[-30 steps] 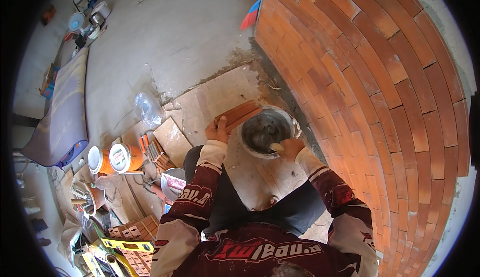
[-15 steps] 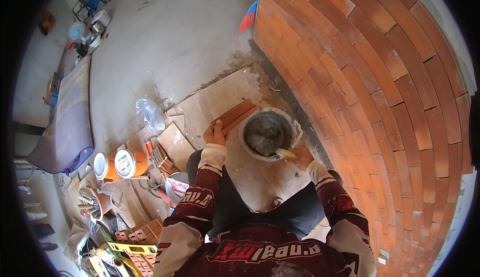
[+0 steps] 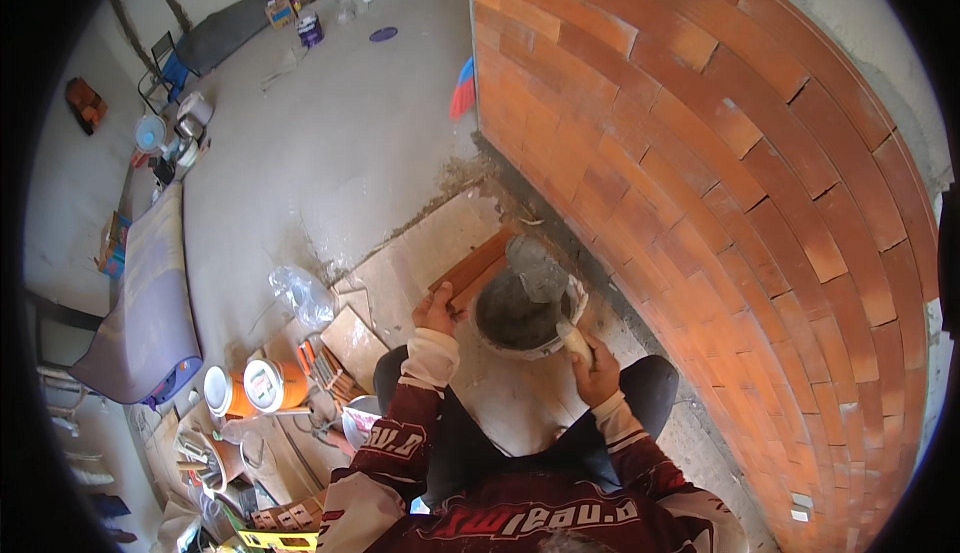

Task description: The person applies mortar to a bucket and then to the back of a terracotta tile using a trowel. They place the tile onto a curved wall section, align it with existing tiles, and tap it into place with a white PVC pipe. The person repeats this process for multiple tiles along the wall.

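In my left hand [image 3: 434, 309] is one end of a long reddish brick tile [image 3: 478, 271], its far end next to the bucket. My right hand [image 3: 598, 371] is closed round the pale handle of a trowel [image 3: 573, 339]. A thick lump of wet grey mortar [image 3: 537, 266] sits over the far side of the bucket and covers the trowel's blade. Below it the round bucket [image 3: 487, 341] stands between my knees, with more grey mortar inside.
A brick-faced wall [image 3: 680, 183] rises close on my right. Cardboard [image 3: 425, 243] covers the floor under the bucket. To my left are orange-and-white buckets [image 3: 277, 386], a clear plastic bag [image 3: 302, 295], hand tools [image 3: 330, 371], a yellow level [image 3: 280, 540] and a rolled mat [image 3: 150, 313].
My right hand has lifted the trowel with a lump of mortar up from inside the bucket. The left hand still holds the tile beside it. My view has tilted up.
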{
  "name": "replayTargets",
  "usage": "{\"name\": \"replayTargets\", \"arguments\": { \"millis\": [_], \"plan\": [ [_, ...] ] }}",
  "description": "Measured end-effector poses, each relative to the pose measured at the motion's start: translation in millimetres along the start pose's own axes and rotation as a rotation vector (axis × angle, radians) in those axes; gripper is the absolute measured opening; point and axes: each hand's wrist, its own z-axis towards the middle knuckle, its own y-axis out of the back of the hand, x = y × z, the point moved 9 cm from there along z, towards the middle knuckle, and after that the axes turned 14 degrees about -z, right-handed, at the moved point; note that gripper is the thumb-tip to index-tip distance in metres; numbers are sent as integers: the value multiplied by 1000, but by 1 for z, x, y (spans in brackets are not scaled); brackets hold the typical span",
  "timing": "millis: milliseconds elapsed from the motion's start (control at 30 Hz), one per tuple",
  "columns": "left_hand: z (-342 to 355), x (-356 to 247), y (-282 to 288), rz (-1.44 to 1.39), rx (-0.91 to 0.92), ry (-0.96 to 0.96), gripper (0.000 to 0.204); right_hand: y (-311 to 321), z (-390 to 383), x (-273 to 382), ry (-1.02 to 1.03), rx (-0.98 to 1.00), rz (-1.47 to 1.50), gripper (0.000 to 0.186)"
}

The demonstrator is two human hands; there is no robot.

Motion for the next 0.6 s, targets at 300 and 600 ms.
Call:
{"name": "replayTargets", "arguments": {
  "millis": [300, 600],
  "plan": [
    [-49, -9, -81, -16, 213, -48, 26, -61, 0, 29, 73, -226, -131, 39],
    [-55, -7, -70, 0, 154, -91, 20, -74, -29, 16, 162, -106, -195, 42]
  ]
}}
